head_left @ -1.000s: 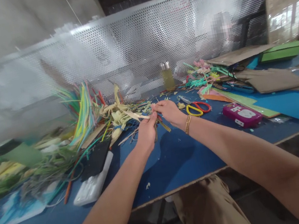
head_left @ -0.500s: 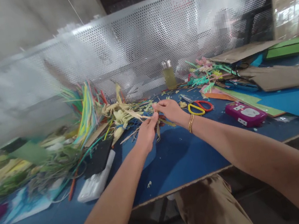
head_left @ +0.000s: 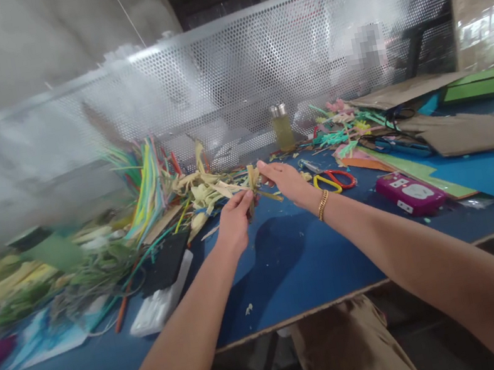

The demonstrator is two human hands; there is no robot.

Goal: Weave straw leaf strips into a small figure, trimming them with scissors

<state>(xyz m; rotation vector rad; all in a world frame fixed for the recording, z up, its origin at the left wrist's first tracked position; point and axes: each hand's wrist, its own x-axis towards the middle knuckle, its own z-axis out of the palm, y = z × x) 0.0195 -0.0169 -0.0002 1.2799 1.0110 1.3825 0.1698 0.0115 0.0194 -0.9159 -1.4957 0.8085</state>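
Note:
Pale yellow, dry husk strips [head_left: 254,177] stick up between my two hands above the blue table. My left hand [head_left: 234,218] is closed around their lower part, with a greenish-yellow strip poking out to the right. Just to the right, the thumb and fingers of my right hand [head_left: 287,181] are pinched together at the edge of the strips. Whether they grip the husk or only touch it is hard to see. Behind my left hand lies a heap of similar husk pieces [head_left: 202,189]. Scissors [head_left: 340,179] with yellow and red handles lie just right of my right hand.
A purple box-like device [head_left: 411,193] and coloured paper sheets [head_left: 478,169] are on the right. At the back stands a bottle [head_left: 283,131] before a perforated metal screen [head_left: 254,62]. A black flat object [head_left: 165,262], a white case [head_left: 163,305] and colourful stems [head_left: 149,186] are on the left.
My hands have drawn slightly apart, the left moving a little left and down. The husk strips now show upright between them. The view has shifted slightly.

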